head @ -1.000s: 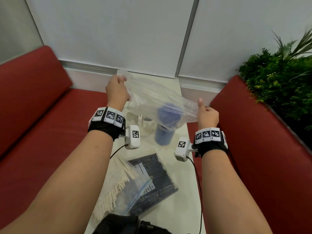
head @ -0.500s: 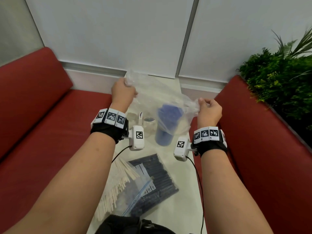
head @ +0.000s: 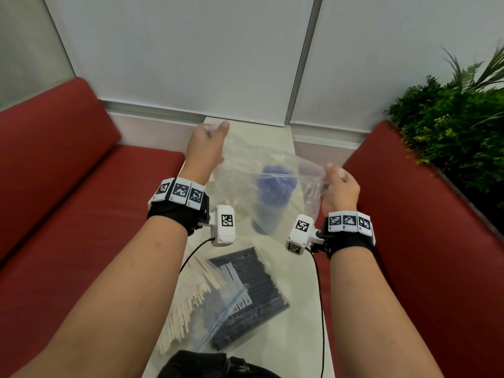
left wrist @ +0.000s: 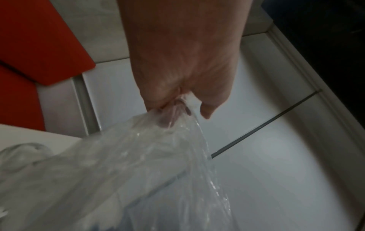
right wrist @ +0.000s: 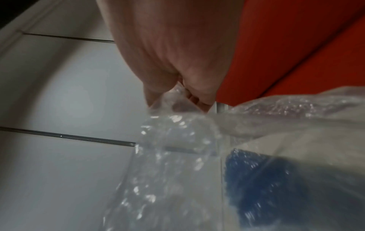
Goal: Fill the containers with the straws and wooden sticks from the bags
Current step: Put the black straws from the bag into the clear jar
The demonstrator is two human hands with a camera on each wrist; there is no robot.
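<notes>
Both hands, left hand [head: 205,148] and right hand [head: 339,186], pinched the clear plastic bag [head: 261,170], whose crinkled film blurred the blue straws [head: 275,184] behind it.

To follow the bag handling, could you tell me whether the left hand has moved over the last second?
Yes: the left hand, gripping the clear bag, has shifted right, closer to the vertical wall seam.

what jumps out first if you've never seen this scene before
A crumpled clear plastic bag is held up over the white table, the left hand gripping its far corner and the right hand its near right edge. Through it shows a container of blue straws. Nearer the person, bags of wooden sticks and dark straws lie on the table, between red seats.
</notes>
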